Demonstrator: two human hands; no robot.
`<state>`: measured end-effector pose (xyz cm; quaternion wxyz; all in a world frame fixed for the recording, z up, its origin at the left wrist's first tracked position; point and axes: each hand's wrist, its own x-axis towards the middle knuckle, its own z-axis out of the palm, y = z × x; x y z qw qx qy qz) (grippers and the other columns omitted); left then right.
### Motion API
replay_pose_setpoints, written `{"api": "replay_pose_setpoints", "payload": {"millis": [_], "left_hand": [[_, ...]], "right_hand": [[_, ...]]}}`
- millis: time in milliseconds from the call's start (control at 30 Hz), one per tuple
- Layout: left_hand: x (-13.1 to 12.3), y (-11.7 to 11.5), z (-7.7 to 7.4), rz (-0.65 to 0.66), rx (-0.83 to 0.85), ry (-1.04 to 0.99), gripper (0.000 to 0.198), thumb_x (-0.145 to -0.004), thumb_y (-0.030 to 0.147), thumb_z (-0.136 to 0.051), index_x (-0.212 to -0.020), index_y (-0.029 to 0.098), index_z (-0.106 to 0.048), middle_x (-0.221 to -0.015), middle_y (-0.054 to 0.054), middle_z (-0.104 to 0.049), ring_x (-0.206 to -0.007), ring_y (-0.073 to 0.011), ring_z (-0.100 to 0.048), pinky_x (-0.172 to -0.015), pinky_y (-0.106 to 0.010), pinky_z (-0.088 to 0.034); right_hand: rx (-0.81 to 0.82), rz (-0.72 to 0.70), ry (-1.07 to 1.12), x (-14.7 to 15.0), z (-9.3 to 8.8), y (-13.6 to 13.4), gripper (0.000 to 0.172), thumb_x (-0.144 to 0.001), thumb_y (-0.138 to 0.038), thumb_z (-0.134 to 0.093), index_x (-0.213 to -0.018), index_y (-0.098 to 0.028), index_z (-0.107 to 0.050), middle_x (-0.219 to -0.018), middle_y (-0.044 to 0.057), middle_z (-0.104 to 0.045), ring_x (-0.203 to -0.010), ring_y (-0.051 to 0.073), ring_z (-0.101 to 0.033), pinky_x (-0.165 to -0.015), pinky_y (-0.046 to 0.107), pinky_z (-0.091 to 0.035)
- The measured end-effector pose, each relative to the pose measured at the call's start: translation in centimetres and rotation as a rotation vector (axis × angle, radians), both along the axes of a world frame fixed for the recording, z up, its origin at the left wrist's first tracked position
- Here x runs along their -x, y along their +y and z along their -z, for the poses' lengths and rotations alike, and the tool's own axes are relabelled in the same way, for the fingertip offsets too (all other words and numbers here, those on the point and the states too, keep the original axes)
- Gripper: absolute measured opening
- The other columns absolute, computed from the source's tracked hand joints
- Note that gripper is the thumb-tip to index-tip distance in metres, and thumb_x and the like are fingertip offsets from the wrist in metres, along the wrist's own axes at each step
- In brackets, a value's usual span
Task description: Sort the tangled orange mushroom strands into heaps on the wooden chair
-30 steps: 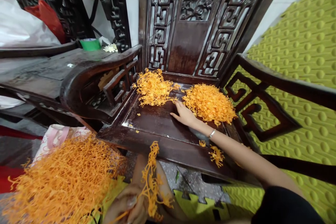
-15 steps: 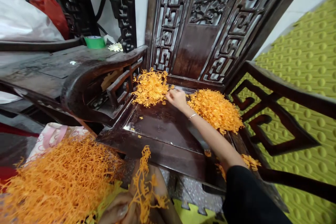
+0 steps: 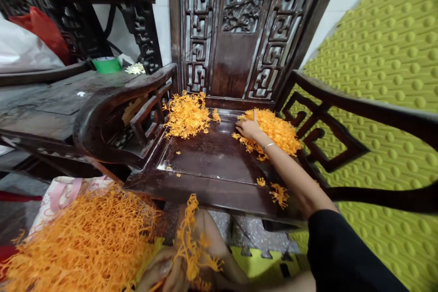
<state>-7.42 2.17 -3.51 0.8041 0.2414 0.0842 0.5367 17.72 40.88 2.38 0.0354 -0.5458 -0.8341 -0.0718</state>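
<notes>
The orange cluster (image 3: 191, 255) hangs between 6 and 7 o'clock, measured from the centre of your view, with the fingers of your left hand (image 3: 162, 267) pinched around its lower end. Your right hand (image 3: 249, 128) lies on the left edge of the right heap (image 3: 278, 130), at 3 o'clock (whether the fingers grip any of it, you cannot tell from here). The left heap (image 3: 187, 116) sits close in at 10 o'clock, on the same chair seat (image 3: 212, 159), well apart from your right hand. Two loose orange pieces (image 3: 279, 195) lie at 4 o'clock, just beside your right forearm, which slants across that corner of the seat.

At 8 o'clock, the big orange pile (image 3: 82, 242) spreads in front of a pink-and-white bag (image 3: 61, 196). The left armrest (image 3: 92, 118) stands at 9 o'clock, between the seat and the wooden surface holding a green roll (image 3: 106, 65) at 10 o'clock. The carved chair back (image 3: 232, 64) blocks 12 o'clock, and the right armrest (image 3: 345, 101) walls off 3 o'clock, in front of the yellow-green mat (image 3: 393, 64).
</notes>
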Motion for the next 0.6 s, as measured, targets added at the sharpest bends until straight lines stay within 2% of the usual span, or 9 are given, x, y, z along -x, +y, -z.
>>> {"api": "replay_pose_setpoints", "payload": {"millis": [100, 200, 267, 367, 433, 533, 600], "left_hand": [[-0.9, 0.1, -1.4, 0.010, -0.069, -0.074, 0.055, -0.091, 0.035, -0.053, -0.050, 0.015, -0.023, -0.035, 0.007, -0.013, -0.034, -0.0028, -0.015, -0.043, -0.018, -0.018], [-1.8, -0.5, -2.7, 0.031, -0.133, -0.098, 0.054, -0.094, 0.031, -0.049, -0.049, 0.015, -0.022, -0.032, 0.007, -0.012, -0.032, -0.0029, -0.014, -0.042, -0.018, -0.018], [-2.0, -1.4, -3.0, 0.032, -0.169, -0.124, 0.051, -0.094, 0.031, -0.047, -0.050, 0.015, -0.027, -0.032, 0.007, -0.013, -0.031, -0.0029, -0.014, -0.042, -0.020, -0.018], [-1.9, -3.2, -3.0, 0.068, -0.115, -0.121, 0.038, -0.094, 0.029, -0.050, -0.059, 0.016, -0.046, -0.034, 0.009, -0.015, -0.029, -0.0029, -0.015, -0.043, -0.022, -0.019], [-1.9, -4.1, -3.0, 0.075, -0.043, -0.107, 0.027, -0.092, 0.027, -0.053, -0.068, 0.016, -0.056, -0.035, 0.011, -0.014, -0.028, -0.0023, -0.012, -0.042, -0.021, -0.018], [-2.0, -4.7, -2.7, 0.045, -0.024, -0.084, 0.030, -0.092, 0.026, -0.053, -0.064, 0.015, -0.052, -0.037, 0.010, -0.012, -0.029, -0.0015, -0.010, -0.041, -0.019, -0.016], [-2.3, -4.5, -2.5, 0.047, -0.031, -0.035, 0.040, -0.093, 0.029, -0.052, -0.057, 0.014, -0.042, -0.037, 0.010, -0.013, -0.030, -0.0015, -0.011, -0.041, -0.018, -0.017]], "right_hand": [[-0.032, -0.137, 0.020, 2.4, -0.5, -3.3, 0.048, -0.099, -0.033, -0.022, -0.128, -0.022, -0.059, -0.130, 0.007, -0.061, -0.132, 0.023, -0.045, -0.116, 0.053, -0.012], [0.022, -0.252, 0.006, 4.5, 0.9, -5.7, 0.043, -0.097, -0.034, -0.033, -0.133, -0.022, -0.055, -0.141, 0.003, -0.051, -0.134, 0.018, -0.043, -0.117, 0.041, -0.021], [0.064, -0.237, -0.001, 4.4, 2.0, -6.5, 0.044, -0.095, -0.028, -0.038, -0.134, -0.016, -0.053, -0.143, 0.007, -0.047, -0.134, 0.020, -0.044, -0.115, 0.041, -0.026], [0.088, -0.153, 0.016, 1.6, 1.8, -7.6, 0.045, -0.094, -0.021, -0.035, -0.133, -0.008, -0.053, -0.140, 0.015, -0.049, -0.132, 0.026, -0.046, -0.113, 0.051, -0.026], [0.085, -0.158, 0.040, -1.0, 0.4, -9.4, 0.045, -0.095, -0.023, -0.033, -0.134, -0.013, -0.052, -0.142, 0.011, -0.048, -0.135, 0.024, -0.042, -0.116, 0.053, -0.018], [0.032, -0.260, 0.179, -4.3, -2.0, -14.9, 0.045, -0.100, -0.031, -0.024, -0.139, -0.024, -0.047, -0.143, 0.000, -0.048, -0.136, 0.017, -0.041, -0.120, 0.049, -0.007], [0.011, -0.344, 0.250, -5.7, -2.4, -19.3, 0.045, -0.101, -0.037, -0.026, -0.140, -0.027, -0.045, -0.142, -0.003, -0.048, -0.136, 0.016, -0.041, -0.121, 0.047, -0.004]]}}
